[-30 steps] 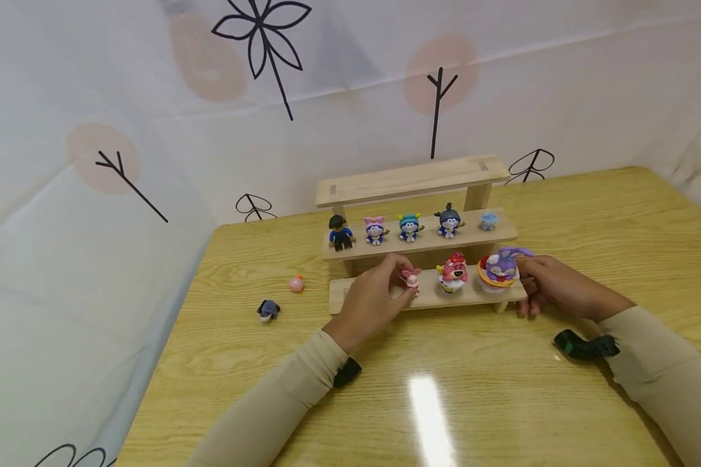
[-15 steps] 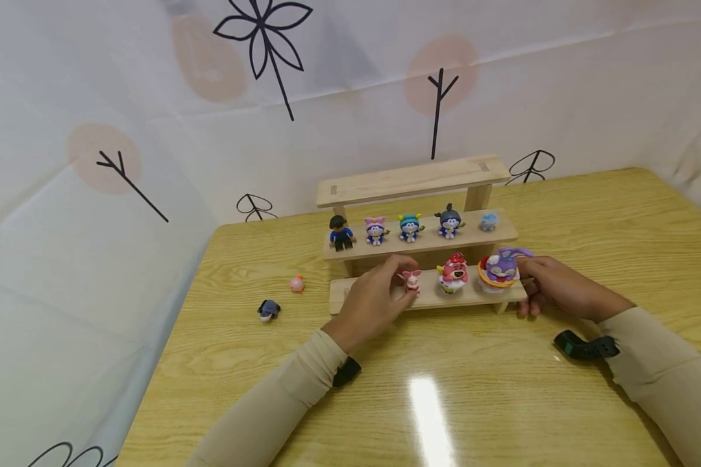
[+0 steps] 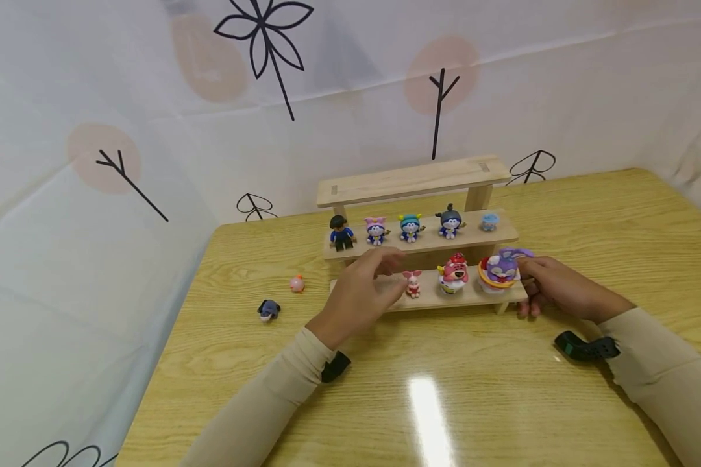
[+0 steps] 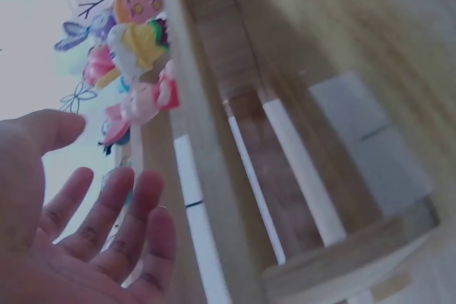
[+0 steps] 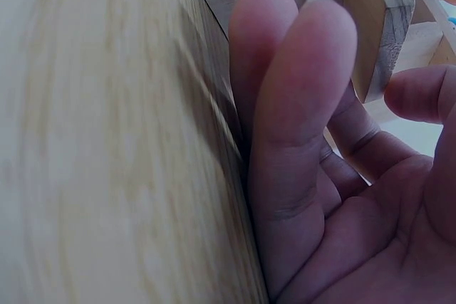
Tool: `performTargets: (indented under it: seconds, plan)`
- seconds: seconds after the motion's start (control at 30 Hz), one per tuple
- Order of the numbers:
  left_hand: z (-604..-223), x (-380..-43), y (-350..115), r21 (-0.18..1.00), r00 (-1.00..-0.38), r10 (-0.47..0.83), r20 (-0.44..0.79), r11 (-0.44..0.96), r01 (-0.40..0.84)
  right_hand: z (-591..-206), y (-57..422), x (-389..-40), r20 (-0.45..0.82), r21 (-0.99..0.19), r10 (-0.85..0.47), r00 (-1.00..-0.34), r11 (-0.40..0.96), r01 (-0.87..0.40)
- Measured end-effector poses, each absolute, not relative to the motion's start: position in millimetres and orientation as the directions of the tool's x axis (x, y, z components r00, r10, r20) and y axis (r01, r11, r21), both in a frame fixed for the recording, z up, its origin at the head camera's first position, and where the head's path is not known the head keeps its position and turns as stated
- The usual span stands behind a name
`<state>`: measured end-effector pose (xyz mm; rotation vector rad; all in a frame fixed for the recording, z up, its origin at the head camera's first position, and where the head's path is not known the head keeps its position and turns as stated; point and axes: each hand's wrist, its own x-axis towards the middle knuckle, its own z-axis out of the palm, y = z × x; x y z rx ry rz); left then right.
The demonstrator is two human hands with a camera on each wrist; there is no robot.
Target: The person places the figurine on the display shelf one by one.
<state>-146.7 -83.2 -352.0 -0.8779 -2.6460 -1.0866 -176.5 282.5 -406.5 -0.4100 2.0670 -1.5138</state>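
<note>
A pink piglet figurine (image 3: 412, 284) stands upright on the lowest tier of the wooden display shelf (image 3: 411, 181). Just left of it is my left hand (image 3: 357, 297), fingers spread and thumb apart, holding nothing; the left wrist view shows a gap between this hand (image 4: 107, 229) and the figurine (image 4: 142, 102). At the right end of the lowest tier, my right hand (image 3: 563, 288) grips the board's end. In the right wrist view, the thumb touches the board end (image 5: 385, 33) and other fingers (image 5: 303, 90) curl below by the tabletop.
Beside the piglet sit a pink bear figurine (image 3: 454, 274) and a purple rabbit figurine in a cup (image 3: 498, 271). Several small figurines line the middle tier (image 3: 397, 248). On the table to the left lie a grey donkey figurine (image 3: 269, 310) and a small pink figurine (image 3: 296, 283).
My left hand has let go of the piglet figurine and drawn back to the left, its fingers spreading. The piglet stays standing on the tier. My right hand has not moved.
</note>
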Motion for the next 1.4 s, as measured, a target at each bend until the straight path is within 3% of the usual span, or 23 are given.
performTargets:
  seconds: [0.37, 0.7, 1.23, 1.4]
  plan:
    - [-336, -149, -107, 0.563, -0.753, 0.349, 0.557, 0.508, 0.652, -407, 283, -177, -0.246, -0.946, -0.529, -0.812, 0.312, 0.084]
    - [-337, -156, -146, 0.525, -0.741, 0.238, 0.628, 0.573, 0.63, -407, 283, -177, -0.257, -0.942, -0.521, -0.814, 0.324, 0.09]
    - [-346, -171, -206, 0.579, -0.872, 0.122, 0.473, 0.704, 0.412, -408, 283, -177, -0.244, -0.944, -0.518, -0.82, 0.319, 0.079]
    - [-351, -176, -216, 0.57, -0.926, 0.124, 0.356, 0.757, 0.321, -409, 284, -178, -0.254, -0.94, -0.511, -0.821, 0.332, 0.084]
